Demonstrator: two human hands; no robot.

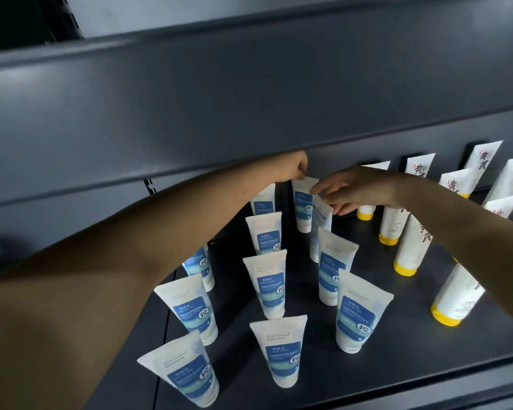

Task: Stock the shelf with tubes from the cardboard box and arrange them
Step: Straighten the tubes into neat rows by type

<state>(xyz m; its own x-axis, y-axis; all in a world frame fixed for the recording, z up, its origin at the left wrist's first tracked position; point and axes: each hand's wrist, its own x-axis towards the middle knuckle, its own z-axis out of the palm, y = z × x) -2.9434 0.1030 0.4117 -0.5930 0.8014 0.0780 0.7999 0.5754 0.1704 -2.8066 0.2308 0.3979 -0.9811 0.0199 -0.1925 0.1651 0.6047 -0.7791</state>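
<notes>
Several white tubes with blue labels stand cap-down in three rows on the dark shelf [397, 344]. At the back of the right row, my left hand [293, 168] pinches the top edge of the rearmost blue tube [304, 207]. My right hand [353, 189] reaches in from the right and grips a second tube [322, 220] that leans just in front of it with its printed back turned outward. A front tube [359, 312] stands upright in the same row. The cardboard box is out of view.
White tubes with yellow caps [409, 247] stand in rows on the right part of the shelf, close to my right forearm. The upper shelf's dark front edge [190, 119] hangs low over the back row. A slotted upright [150, 184] shows at the left.
</notes>
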